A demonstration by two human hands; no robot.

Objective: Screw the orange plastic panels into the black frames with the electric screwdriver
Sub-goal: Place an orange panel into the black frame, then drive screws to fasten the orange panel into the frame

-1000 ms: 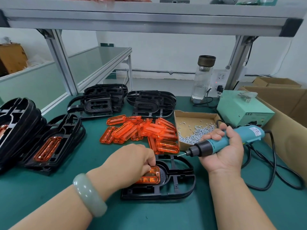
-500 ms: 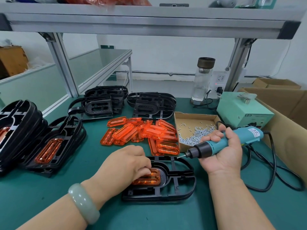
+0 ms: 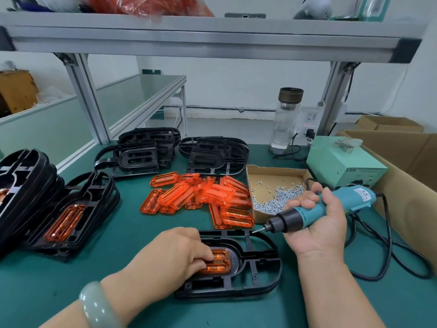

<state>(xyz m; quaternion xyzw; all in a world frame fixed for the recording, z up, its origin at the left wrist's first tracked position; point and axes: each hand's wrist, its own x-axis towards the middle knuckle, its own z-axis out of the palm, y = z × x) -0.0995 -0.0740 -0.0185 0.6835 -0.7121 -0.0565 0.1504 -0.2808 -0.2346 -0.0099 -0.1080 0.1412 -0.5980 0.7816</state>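
1. Pressing down: left hand, fingers bent and close together, tips on the orange panel; thumb hidden.
2. Orange panel: seated in the black frame, which lies flat on the green mat, near centre.
3. Right hand: fingers wrapped round the electric screwdriver, its bit pointing left, just above the frame's far edge.
4. Loose orange panels: heaped behind the frame.
5. Screws: in a cardboard tray beside the heap.
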